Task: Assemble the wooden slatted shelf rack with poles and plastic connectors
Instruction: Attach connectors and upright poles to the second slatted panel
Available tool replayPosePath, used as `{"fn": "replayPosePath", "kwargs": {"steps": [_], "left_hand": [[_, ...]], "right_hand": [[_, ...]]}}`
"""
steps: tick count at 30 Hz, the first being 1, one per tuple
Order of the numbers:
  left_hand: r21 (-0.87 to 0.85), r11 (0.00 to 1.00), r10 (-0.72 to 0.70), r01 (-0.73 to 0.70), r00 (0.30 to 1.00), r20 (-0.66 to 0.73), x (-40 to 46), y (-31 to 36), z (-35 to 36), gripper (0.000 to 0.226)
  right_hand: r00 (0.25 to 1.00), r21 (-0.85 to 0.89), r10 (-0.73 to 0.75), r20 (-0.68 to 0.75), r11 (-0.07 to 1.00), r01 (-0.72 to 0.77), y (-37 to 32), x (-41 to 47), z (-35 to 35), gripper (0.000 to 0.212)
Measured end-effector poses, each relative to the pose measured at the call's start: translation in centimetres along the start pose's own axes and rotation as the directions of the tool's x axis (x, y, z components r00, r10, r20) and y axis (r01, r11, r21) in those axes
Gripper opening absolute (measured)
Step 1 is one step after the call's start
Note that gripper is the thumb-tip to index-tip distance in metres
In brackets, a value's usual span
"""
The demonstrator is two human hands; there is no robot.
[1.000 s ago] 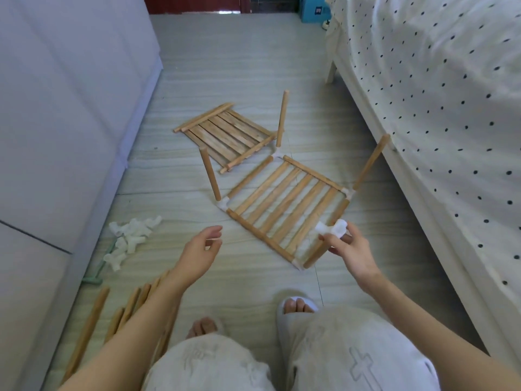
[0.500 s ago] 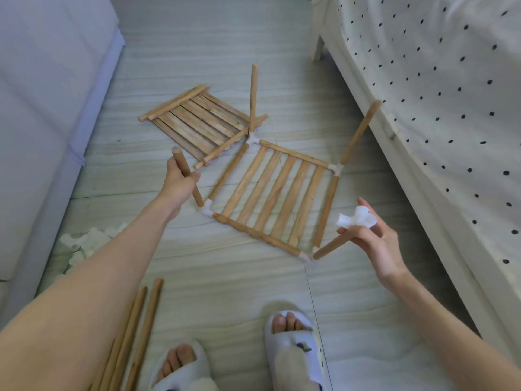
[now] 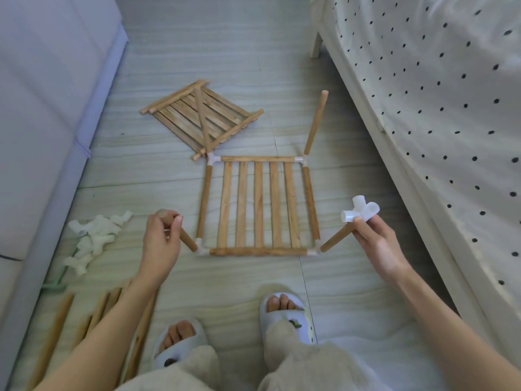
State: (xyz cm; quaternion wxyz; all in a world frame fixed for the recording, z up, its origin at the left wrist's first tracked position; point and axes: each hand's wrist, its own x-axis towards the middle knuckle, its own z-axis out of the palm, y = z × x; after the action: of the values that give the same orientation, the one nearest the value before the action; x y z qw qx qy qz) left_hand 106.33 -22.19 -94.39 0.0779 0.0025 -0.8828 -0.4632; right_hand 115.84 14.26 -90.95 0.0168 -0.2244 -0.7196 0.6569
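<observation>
Pale wood-grain floor (image 3: 239,277) carries it all: the slatted shelf frame (image 3: 258,204) lies flat between both grips, a spare slat panel (image 3: 197,117) beyond it, white connectors (image 3: 93,235) piled outside the left grip, loose poles (image 3: 56,328) nearer.

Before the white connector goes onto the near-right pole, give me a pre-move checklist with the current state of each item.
1. Connector in hand: ok. The right hand pinches the white connector.
2. Target pole top bare: ok. The near-right pole has no connector on its upper end, which lies just below the held connector.
3. Rack steadied: ok. The left hand grips the near-left pole.
4. All four poles seated in corner connectors of the slatted shelf: cannot tell how firmly.
5. Connector socket aligned with pole end: not ok, it sits above and to the side.
6. Spare connectors within reach: ok, piled on the floor to the left.
</observation>
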Motion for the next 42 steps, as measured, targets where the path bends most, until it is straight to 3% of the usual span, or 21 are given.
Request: {"fn": "replayPosePath", "kwargs": {"steps": [3, 7, 12, 15, 29, 34, 37, 42], "left_hand": [[0.027, 1.0, 0.012, -0.012, 1.0, 0.015, -1.6, -0.2, -1.2, 0.033], [-0.01, 0.995, -0.101, 0.102, 0.993, 0.062, -2.2, -0.7, -1.4, 0.01], [0.005, 0.996, -0.092, 0.092, 0.995, 0.023, -2.5, -0.9, -1.1, 0.018], [0.052, 0.996, -0.07, 0.07, 0.998, -0.011, -2.8, -0.6, -0.9, 0.01], [0.095, 0.988, -0.118, 0.123, 0.992, -0.052, -2.9, 0.4, -0.5, 0.014], [0.106, 0.981, -0.166, 0.161, 0.985, 0.038, -2.6, 0.3, -0.9, 0.009], [0.106, 0.978, -0.198, 0.182, 0.965, 0.172, -2.7, -0.5, -1.4, 0.004], [0.197, 0.965, -0.237, 0.175, 0.906, 0.352, -3.7, -2.3, -2.2, 0.036]], "right_hand": [[0.999, -0.088, -0.022, 0.033, 0.996, 0.025, -0.1, -0.5, 0.4, 0.023], [0.996, -0.179, -0.074, 0.048, 0.98, 0.081, -0.1, -0.4, 0.9, 0.025], [0.991, -0.201, -0.135, -0.02, 0.971, 0.128, 0.3, -0.1, 2.0, 0.018], [0.986, -0.214, -0.16, -0.056, 0.966, 0.145, 0.8, 0.1, 2.4, 0.011], [0.986, -0.248, -0.132, -0.103, 0.963, 0.103, 0.3, 0.7, 2.6, 0.021], [0.994, -0.226, -0.072, -0.087, 0.973, 0.051, -0.4, 1.1, 2.2, 0.035], [0.989, -0.166, 0.008, -0.145, 0.986, -0.032, -0.1, 0.4, 2.7, 0.043], [0.943, -0.096, 0.229, -0.242, 0.961, -0.258, 2.3, -0.6, 6.0, 0.054]]}}
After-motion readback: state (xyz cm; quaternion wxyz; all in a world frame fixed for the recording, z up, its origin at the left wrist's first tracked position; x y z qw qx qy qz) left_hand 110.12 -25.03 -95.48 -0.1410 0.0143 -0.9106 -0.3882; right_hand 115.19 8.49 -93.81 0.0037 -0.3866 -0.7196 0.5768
